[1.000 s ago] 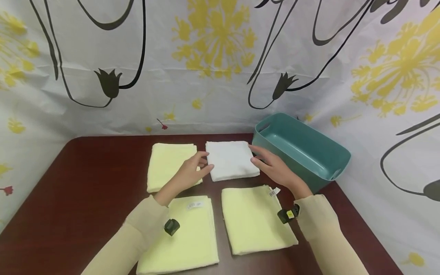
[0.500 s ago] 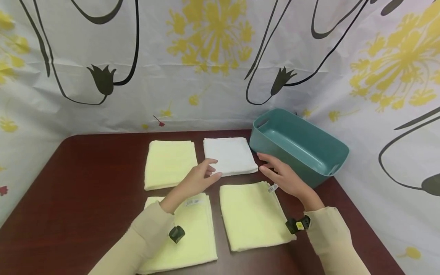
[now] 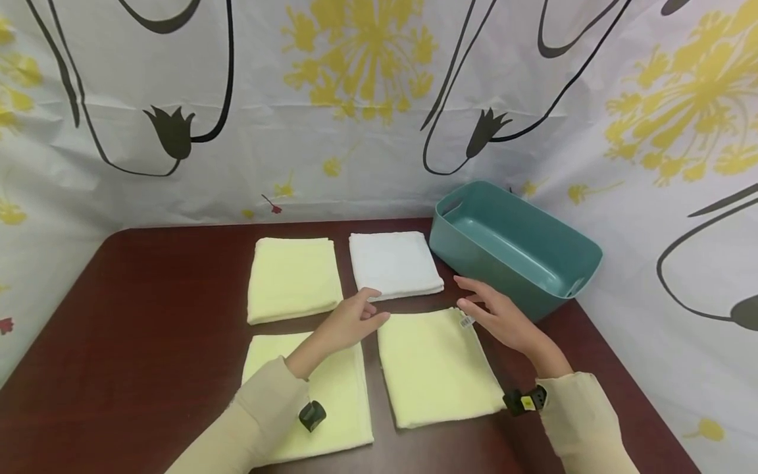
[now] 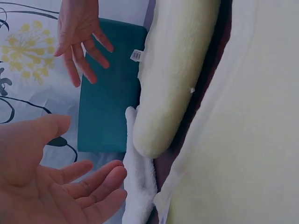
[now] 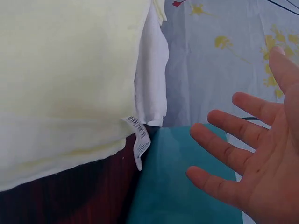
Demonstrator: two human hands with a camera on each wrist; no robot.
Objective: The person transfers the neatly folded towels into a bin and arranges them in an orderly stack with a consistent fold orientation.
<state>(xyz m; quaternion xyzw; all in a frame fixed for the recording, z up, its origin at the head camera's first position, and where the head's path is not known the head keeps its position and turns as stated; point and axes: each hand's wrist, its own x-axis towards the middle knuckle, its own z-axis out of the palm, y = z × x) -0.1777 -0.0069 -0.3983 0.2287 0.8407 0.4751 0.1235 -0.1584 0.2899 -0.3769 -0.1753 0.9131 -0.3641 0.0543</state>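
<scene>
My left hand hovers with relaxed, parted fingers between the folded white towel and the yellow towels, holding nothing. My right hand, its fingers spread in the right wrist view, is in the air near the tagged corner of the front-right yellow towel. That towel's white label sticks out past its edge. Another folded yellow towel lies at the back left, beside the white one. A further yellow towel lies at the front left, partly hidden under my left forearm.
A teal plastic bin stands at the table's back right corner, close to the white towel and the right hand. Behind the dark red-brown table hangs a flower-printed white curtain. Small black wrist devices sit at both sleeves.
Both hands have drawn back toward the body from the white towel's side edges. The right hand has also moved rightward. The towels have stayed in place; the head view has shifted slightly.
</scene>
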